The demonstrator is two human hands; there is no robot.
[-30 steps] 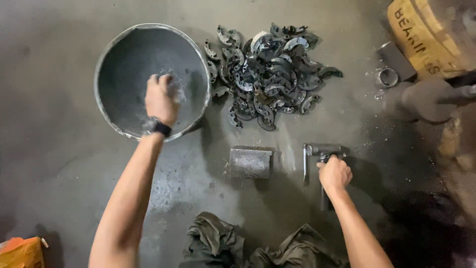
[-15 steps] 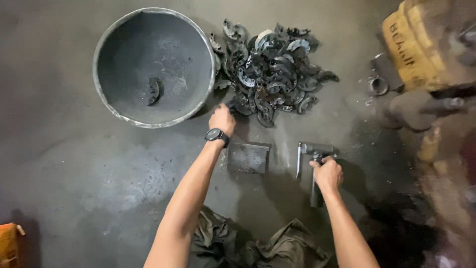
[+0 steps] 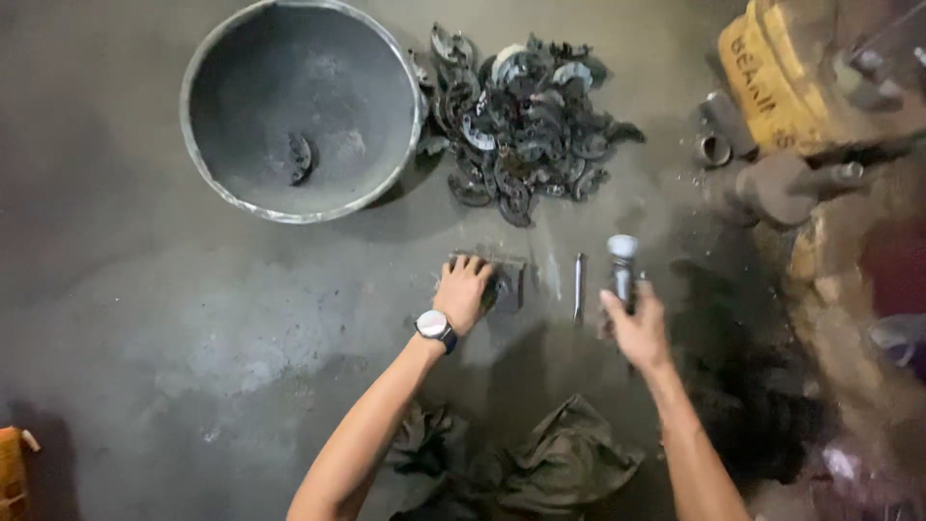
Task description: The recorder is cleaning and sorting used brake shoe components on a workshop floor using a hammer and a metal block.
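1. The left hand rests palm down on a small grey metal block on the concrete floor. Its fingers curl over the block's left part, and something dark seems to sit under them, though I cannot tell whether they actually hold a piece.
2. The right hand is closed around the handle of a hammer. The hammer's pale head points to the far side, and its long axis runs near to far.
3. A thin metal rod lies on the floor between the two hands, also running near to far, just left of the hammer and apart from the block.
4. The block lies to the left of the hammer head and close by, so the right hand's tool is nearer to it than anything else.
5. Farther off, a pile of dark curved metal parts lies directly beyond the block.
6. A large round metal basin stands to the far left, touching the pile's edge, with one curved part inside.
7. A yellow container sits at the far right.
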